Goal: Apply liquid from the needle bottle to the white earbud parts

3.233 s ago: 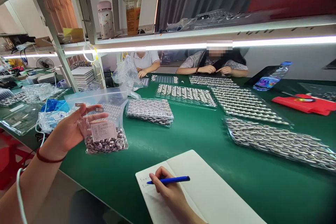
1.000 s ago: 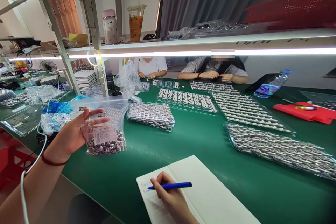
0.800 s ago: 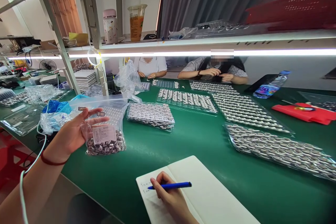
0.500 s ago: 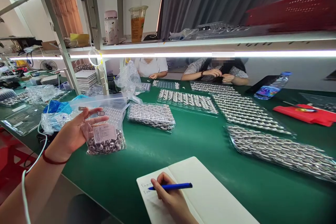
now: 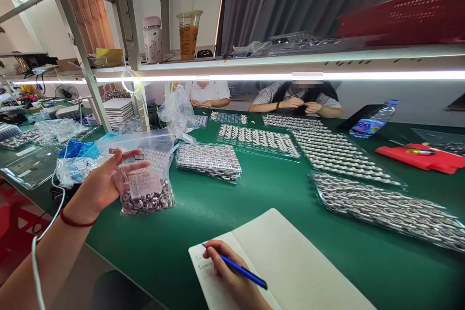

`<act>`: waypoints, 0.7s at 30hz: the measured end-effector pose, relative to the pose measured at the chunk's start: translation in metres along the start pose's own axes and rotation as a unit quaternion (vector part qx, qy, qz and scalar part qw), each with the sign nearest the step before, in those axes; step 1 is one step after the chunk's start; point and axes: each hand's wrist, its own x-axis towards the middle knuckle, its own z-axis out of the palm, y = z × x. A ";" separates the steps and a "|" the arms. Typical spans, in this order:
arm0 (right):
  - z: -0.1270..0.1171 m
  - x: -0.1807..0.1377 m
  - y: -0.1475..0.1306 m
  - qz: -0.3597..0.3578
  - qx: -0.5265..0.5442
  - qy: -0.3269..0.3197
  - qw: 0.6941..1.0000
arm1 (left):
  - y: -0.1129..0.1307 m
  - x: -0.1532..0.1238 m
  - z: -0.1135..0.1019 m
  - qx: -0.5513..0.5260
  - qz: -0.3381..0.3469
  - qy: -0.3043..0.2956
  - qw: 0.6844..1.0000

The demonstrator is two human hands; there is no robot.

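My left hand [image 5: 105,179] grips the edge of a clear zip bag [image 5: 154,136] between thumb and fingers, with some fingers stretched across its front. A printed label is on the bag, and many small round metal parts [image 5: 150,202] fill its bottom. My right hand [image 5: 232,271] is closed around a blue pen [image 5: 243,272] over the left page of an open notebook [image 5: 286,256]. The pen's tip points up and left, near the page's left edge. A few handwritten lines show beside my fingers, partly covered by them.
Stacked trays of metal parts [image 5: 209,160] stand behind the bag. More filled trays [image 5: 385,208] cover the right side of the green table [image 5: 254,193]. A bottle [image 5: 374,118] and a red item [image 5: 417,157] lie at far right. Two people sit opposite, under a lit shelf.
The pen has swung in my right hand: its rear end dropped and its tip rose toward the upper left. More handwriting shows on the page. My left hand and the bag stay put.
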 end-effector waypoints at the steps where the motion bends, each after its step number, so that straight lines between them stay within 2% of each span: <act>1: 0.000 -0.001 0.000 -0.006 -0.027 -0.011 1.000 | 0.000 0.000 0.000 -0.001 0.000 -0.001 1.000; 6: -0.001 -0.005 -0.007 -0.031 -0.107 -0.023 0.994 | -0.001 0.000 0.000 -0.007 0.001 -0.005 1.000; 10: -0.002 -0.005 -0.014 -0.033 -0.105 -0.037 0.993 | 0.001 0.005 -0.006 0.011 0.011 -0.010 1.000; 12: -0.001 -0.004 -0.015 -0.031 -0.106 -0.037 0.993 | 0.007 0.014 -0.015 0.012 0.028 0.010 0.999; 16: 0.002 -0.002 -0.009 -0.038 -0.111 -0.025 0.993 | 0.042 0.041 -0.049 -0.037 0.116 0.109 0.987; 19: 0.003 0.000 -0.001 -0.044 -0.106 -0.012 0.993 | 0.071 0.065 -0.086 -0.078 0.197 0.184 0.960; 21: 0.002 0.001 0.003 -0.041 -0.105 -0.017 0.994 | 0.079 0.080 -0.114 -0.104 0.229 0.236 0.939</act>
